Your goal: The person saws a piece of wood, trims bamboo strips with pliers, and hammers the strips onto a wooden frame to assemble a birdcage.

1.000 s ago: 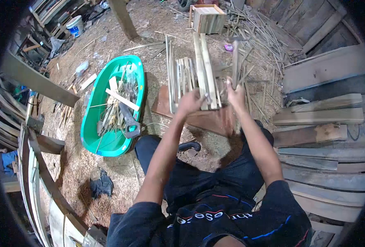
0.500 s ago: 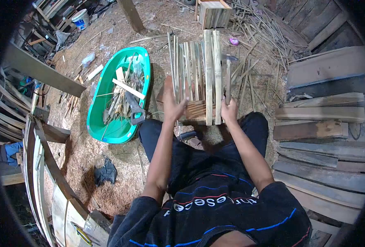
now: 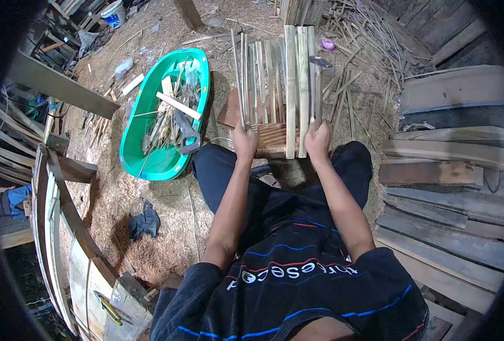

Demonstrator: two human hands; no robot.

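Since the earlier frame, the left hand (image 3: 244,141) has closed on the crate (image 3: 291,85), held between the knees (image 3: 352,156). Because the right hand (image 3: 318,140) grips both crate and hammer (image 3: 319,91) (an awkward pairing), the hammer could slip and crack a slat (image 3: 303,79).

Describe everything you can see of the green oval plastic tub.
The green tub, smooth and seemingly plastic, sits upright on the sawdust-covered floor, left of the person. Small stickers dot its rim. It holds thin wood scraps, a pale flat board and a dark-handled saw toward its right side. Nobody is touching it.
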